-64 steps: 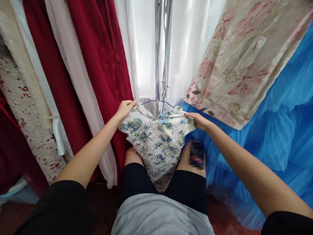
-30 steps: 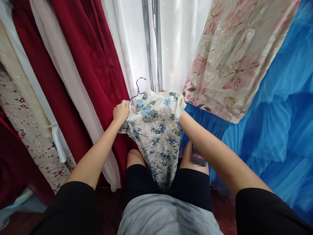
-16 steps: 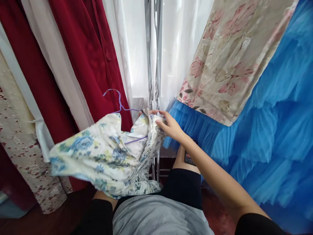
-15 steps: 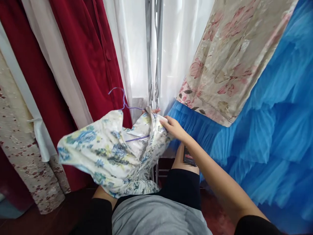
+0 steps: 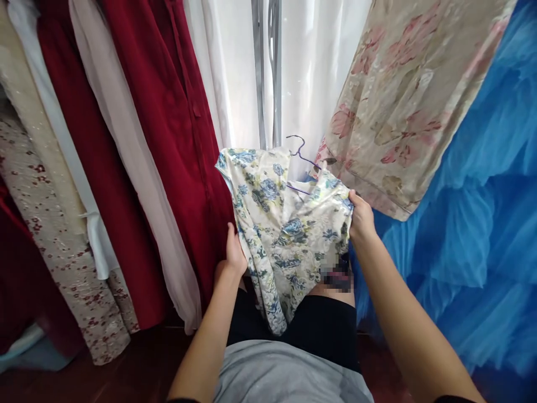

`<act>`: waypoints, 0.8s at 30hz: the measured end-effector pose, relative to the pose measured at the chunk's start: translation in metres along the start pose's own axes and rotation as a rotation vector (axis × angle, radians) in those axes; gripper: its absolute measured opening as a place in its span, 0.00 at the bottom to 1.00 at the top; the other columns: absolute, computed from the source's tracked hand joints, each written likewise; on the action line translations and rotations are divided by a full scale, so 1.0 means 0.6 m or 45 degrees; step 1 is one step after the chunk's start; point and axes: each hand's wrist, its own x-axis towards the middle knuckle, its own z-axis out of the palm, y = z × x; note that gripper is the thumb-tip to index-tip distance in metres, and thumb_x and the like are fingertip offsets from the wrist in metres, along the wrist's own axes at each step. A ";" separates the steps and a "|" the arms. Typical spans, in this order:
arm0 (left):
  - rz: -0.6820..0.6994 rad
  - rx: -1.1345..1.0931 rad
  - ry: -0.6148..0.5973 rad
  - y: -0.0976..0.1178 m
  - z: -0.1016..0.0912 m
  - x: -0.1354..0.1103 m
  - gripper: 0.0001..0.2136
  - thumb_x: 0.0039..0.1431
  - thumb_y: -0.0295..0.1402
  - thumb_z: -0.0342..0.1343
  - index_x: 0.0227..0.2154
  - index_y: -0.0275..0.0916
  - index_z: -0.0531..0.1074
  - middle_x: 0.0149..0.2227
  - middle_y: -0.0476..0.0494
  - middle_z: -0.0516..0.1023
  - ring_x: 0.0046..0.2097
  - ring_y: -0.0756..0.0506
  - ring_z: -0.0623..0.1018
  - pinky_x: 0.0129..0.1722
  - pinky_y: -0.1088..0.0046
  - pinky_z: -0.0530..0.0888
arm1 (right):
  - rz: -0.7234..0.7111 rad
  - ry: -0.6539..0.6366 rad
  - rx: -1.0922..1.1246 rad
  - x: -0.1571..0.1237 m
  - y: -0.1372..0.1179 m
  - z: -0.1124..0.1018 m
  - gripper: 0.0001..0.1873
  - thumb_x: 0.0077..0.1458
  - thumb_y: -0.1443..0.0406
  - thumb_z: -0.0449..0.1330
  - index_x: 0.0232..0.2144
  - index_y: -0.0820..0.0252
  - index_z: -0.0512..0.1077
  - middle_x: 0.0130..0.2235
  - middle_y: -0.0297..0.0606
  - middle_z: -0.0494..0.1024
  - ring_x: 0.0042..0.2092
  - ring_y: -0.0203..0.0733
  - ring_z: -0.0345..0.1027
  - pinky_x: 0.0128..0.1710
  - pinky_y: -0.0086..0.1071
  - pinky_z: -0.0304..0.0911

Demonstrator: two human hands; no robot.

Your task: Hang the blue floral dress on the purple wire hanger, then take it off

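Observation:
A cream garment with blue flowers [image 5: 285,229] hangs in front of me on a purple wire hanger [image 5: 300,151], its hook free above the cloth. My left hand [image 5: 235,254] is closed on the garment's left edge, low down. My right hand [image 5: 361,215] grips its right shoulder, fingers wrapped round the fabric. The cloth drapes down over my knees.
Red dresses [image 5: 168,129] and pale patterned gowns [image 5: 50,212] hang at the left. A white sheer curtain [image 5: 319,73] covers a metal window frame [image 5: 266,67] straight ahead. A beige pink-flowered garment [image 5: 411,95] and blue tulle [image 5: 482,224] hang at the right. Dark wooden floor [image 5: 126,369] lies below.
The garment has swung from a bunched heap at my left back to hanging upright in front. My left hand has come into view on its edge. My right hand moved to the right shoulder.

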 end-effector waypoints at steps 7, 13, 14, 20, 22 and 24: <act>0.001 -0.387 0.409 -0.071 0.015 -0.069 0.26 0.45 0.39 0.72 0.47 0.36 0.78 0.48 0.38 0.82 0.57 0.36 0.77 0.59 0.62 0.70 | 0.028 -0.199 -0.068 -0.030 -0.002 0.019 0.17 0.43 0.54 0.72 0.31 0.58 0.77 0.30 0.35 0.80 0.38 0.48 0.77 0.36 0.35 0.73; -0.138 -0.149 0.472 -0.144 0.023 -0.122 0.15 0.46 0.31 0.63 0.40 0.32 0.79 0.42 0.37 0.83 0.47 0.37 0.81 0.50 0.63 0.75 | -0.076 -0.152 -0.429 -0.060 -0.001 -0.016 0.20 0.51 0.50 0.66 0.39 0.59 0.75 0.38 0.39 0.79 0.43 0.50 0.74 0.43 0.40 0.70; -0.153 -0.105 0.496 -0.153 0.022 -0.129 0.15 0.47 0.30 0.61 0.39 0.31 0.79 0.42 0.37 0.83 0.47 0.37 0.81 0.49 0.63 0.75 | -0.222 -0.032 -0.513 -0.077 0.003 -0.015 0.21 0.53 0.52 0.65 0.42 0.59 0.74 0.42 0.40 0.78 0.47 0.50 0.72 0.47 0.42 0.68; -0.123 -0.010 0.505 -0.158 0.030 -0.153 0.18 0.46 0.30 0.59 0.41 0.31 0.79 0.44 0.35 0.84 0.50 0.36 0.80 0.52 0.62 0.74 | -0.471 0.271 -0.489 -0.266 0.100 -0.001 0.11 0.61 0.57 0.58 0.41 0.56 0.70 0.40 0.40 0.74 0.42 0.45 0.70 0.46 0.39 0.66; -0.112 -0.005 0.481 -0.149 0.038 -0.159 0.17 0.45 0.31 0.60 0.41 0.32 0.79 0.44 0.35 0.84 0.49 0.35 0.81 0.51 0.61 0.75 | 0.012 -0.230 -0.468 -0.310 0.144 0.006 0.13 0.61 0.54 0.58 0.34 0.57 0.70 0.30 0.37 0.74 0.31 0.43 0.67 0.33 0.36 0.64; -0.111 0.021 0.480 -0.142 0.047 -0.167 0.18 0.43 0.31 0.60 0.40 0.32 0.79 0.42 0.35 0.84 0.47 0.35 0.82 0.49 0.61 0.76 | 0.242 -0.479 -0.446 -0.325 0.171 0.016 0.17 0.62 0.50 0.56 0.32 0.57 0.69 0.25 0.35 0.73 0.26 0.41 0.64 0.27 0.33 0.60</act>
